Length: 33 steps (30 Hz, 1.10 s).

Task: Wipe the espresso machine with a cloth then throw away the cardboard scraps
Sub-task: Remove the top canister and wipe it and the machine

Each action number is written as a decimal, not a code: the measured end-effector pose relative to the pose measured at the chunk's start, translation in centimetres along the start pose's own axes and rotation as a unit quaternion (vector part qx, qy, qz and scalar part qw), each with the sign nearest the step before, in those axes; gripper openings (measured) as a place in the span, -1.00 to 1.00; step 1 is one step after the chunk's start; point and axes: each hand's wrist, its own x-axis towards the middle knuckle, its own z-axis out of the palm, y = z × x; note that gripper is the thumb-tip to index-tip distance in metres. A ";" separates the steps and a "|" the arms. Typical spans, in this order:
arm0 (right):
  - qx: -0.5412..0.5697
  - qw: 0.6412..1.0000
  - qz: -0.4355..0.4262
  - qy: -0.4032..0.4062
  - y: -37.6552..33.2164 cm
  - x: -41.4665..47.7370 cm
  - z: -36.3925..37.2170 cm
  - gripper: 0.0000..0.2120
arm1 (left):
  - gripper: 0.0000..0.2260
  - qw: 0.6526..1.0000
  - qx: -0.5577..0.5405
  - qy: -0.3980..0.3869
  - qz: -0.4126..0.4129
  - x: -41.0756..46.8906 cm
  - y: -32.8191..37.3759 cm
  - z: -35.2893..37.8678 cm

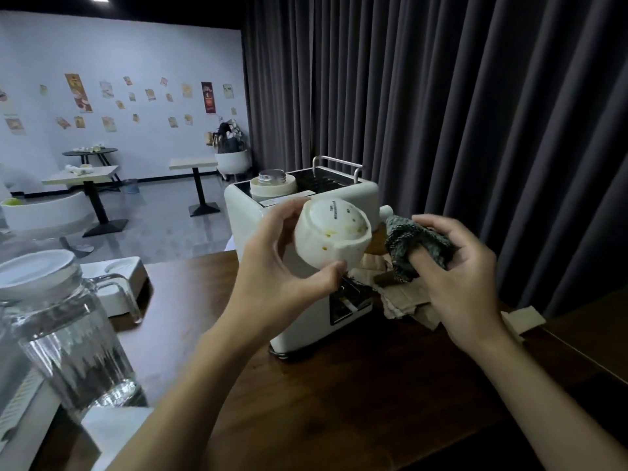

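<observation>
In front of the boxy white espresso machine (244,217), the left hand (272,266) curls round a stained white cup (331,232); the right hand (458,277) clutches a grey-green knitted cloth (404,236). Wiping seems underway; brown cardboard scraps (401,300) lie beside the machine, undiscarded.

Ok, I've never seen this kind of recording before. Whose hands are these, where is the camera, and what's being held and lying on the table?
There is no robot here. A person wears one wide-angle camera on the head, so you look forward and down at their own two hands. The left hand grips a white cup, tipped so its spotted underside faces the camera. The right hand holds a grey-green cloth bunched over its fingers. Behind them, a white espresso machine stands on a dark wooden table. Torn cardboard scraps lie to the right of the machine. A lidded glass jug stands at the near left.
</observation>
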 end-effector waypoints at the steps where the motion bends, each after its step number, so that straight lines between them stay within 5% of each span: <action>1: 0.006 1.000 0.003 0.000 0.0 -0.2 -0.2 -0.68 | -0.39 1.000 -0.002 -0.008 -0.008 -0.5 -0.2 0.6; 14: -0.031 0.997 0.023 -0.070 0.2 -3.1 -2.5 -0.71 | -0.37 0.993 -0.004 -0.072 -0.089 -4.3 -2.9 5.8; 22: -0.023 0.980 0.074 -0.184 0.8 -4.2 -2.8 -0.70 | -0.40 0.995 -0.018 -0.032 -0.090 -5.2 -3.8 6.3; 33: -0.088 0.981 0.019 -0.172 0.8 -3.4 -1.7 -0.72 | -0.36 0.988 -0.075 -0.051 -0.125 -5.1 -3.0 5.5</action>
